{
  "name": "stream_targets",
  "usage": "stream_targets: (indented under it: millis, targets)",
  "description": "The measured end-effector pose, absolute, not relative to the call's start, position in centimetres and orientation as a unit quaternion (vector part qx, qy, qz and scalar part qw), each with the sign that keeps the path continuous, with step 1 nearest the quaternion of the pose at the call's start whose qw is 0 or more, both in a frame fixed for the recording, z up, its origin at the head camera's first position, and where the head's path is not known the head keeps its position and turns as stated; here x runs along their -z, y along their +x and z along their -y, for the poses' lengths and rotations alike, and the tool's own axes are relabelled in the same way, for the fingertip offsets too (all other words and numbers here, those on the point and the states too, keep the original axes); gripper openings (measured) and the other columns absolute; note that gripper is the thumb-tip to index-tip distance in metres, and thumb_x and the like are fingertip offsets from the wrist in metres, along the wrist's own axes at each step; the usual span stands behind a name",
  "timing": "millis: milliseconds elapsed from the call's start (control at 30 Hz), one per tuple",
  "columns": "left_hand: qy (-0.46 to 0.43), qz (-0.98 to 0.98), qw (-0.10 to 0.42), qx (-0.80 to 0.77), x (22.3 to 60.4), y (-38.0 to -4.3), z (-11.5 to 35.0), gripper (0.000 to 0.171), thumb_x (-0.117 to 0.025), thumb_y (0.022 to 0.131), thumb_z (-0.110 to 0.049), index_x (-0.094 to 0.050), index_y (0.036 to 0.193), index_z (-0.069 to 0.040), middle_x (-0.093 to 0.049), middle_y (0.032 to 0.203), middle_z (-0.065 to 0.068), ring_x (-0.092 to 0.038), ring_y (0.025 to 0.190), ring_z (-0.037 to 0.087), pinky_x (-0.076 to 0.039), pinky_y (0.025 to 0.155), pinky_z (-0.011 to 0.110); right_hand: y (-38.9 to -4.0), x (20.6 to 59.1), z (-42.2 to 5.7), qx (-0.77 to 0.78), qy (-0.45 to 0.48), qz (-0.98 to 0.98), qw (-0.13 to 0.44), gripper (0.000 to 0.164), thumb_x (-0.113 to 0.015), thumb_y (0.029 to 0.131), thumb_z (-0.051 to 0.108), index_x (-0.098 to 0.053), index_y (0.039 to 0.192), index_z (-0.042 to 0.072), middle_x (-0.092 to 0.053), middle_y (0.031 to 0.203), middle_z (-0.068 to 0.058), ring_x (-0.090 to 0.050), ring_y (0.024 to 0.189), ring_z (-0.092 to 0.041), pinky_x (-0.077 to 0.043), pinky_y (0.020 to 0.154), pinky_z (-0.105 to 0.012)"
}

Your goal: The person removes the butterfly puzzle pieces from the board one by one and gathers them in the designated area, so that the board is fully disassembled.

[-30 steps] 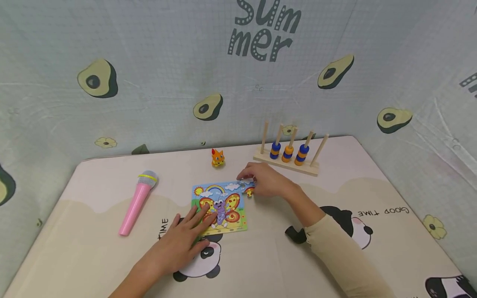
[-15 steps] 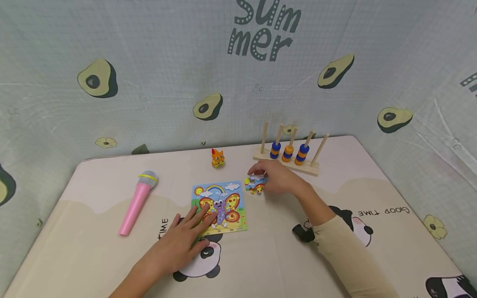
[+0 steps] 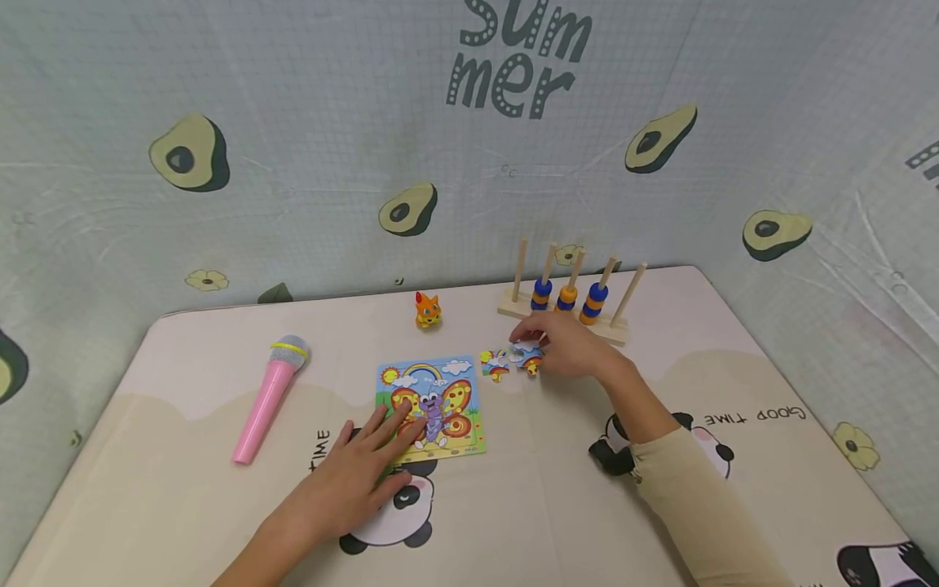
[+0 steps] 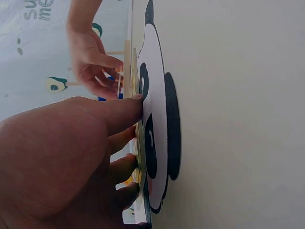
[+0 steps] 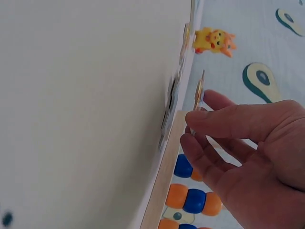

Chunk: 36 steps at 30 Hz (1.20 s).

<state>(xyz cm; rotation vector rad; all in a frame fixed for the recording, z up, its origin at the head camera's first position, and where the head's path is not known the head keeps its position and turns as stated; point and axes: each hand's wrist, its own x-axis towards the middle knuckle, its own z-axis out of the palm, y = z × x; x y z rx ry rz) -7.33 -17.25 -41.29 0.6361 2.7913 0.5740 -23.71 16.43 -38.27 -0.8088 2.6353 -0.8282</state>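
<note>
My left hand (image 3: 348, 481) rests on the lower left of a square butterfly jigsaw puzzle (image 3: 458, 395), fingers spread and fairly straight. To the right of the puzzle, one loose puzzle piece (image 3: 495, 364) with a sun and cloud print lies on the table. Just beyond it, my right hand (image 3: 568, 346) pinches another puzzle piece (image 3: 526, 357), blue with a red and yellow print. In the right wrist view this held piece (image 5: 198, 93) appears edge-on between thumb and fingers, raised off the tabletop. My right fingers partly cover it in the head view.
Behind the right hand stands a wooden peg rack (image 3: 612, 333) with blue and orange beads. A small orange fox toy (image 3: 428, 310) is beyond the puzzle, and a pink toy microphone (image 3: 266, 399) lies at left. A patterned cloth (image 3: 308, 187) hangs along the table's back edge.
My right hand has moved right, away from the puzzle, with a piece in its fingers. One piece now lies separately beside the puzzle. The left hand has stayed in place.
</note>
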Motion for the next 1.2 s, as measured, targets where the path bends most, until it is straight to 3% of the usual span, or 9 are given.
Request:
stream_targets:
  millis: [333, 733, 1200]
  targets:
    - [0.223, -0.948, 0.110, -0.197, 41.1, -7.3, 17.3, 0.066, -0.065, 0.102, -0.040, -0.042, 0.161, -0.024, -0.032, 0.171, 0.007, -0.025, 0.158, 0.045, -0.022, 0.116, 0.079, -23.9, 38.7, -18.1, 0.267, -0.273, -0.918, 0.107, 0.051, -0.059, 0.077, -0.019, -0.074, 0.119, 0.004, -0.074, 0.123, -0.009, -0.067, 0.113, -0.028, -0.058, 0.099, -0.045]
    - [0.214, -0.950, 0.116, -0.195, 41.2, -7.3, 17.2, 0.067, -0.066, 0.102, -0.039, -0.039, 0.162, -0.025, -0.030, 0.172, 0.006, -0.022, 0.159, 0.043, -0.020, 0.119, 0.077, -24.0, 38.8, -19.5, 0.253, -0.243, -0.929, 0.118, 0.054, -0.056, 0.077, -0.021, -0.074, 0.120, 0.006, -0.074, 0.123, -0.008, -0.068, 0.114, -0.031, -0.058, 0.099, -0.048]
    - [0.217, -0.951, 0.111, -0.191, 41.5, -7.3, 17.2, 0.068, -0.066, 0.102, -0.039, -0.039, 0.162, -0.026, -0.030, 0.172, 0.005, -0.022, 0.159, 0.043, -0.021, 0.118, 0.077, -24.0, 38.8, -20.3, 0.219, -0.225, -0.944, 0.102, 0.055, -0.059, 0.075, -0.024, -0.075, 0.118, 0.006, -0.074, 0.121, -0.011, -0.067, 0.110, -0.029, -0.057, 0.096, -0.048]
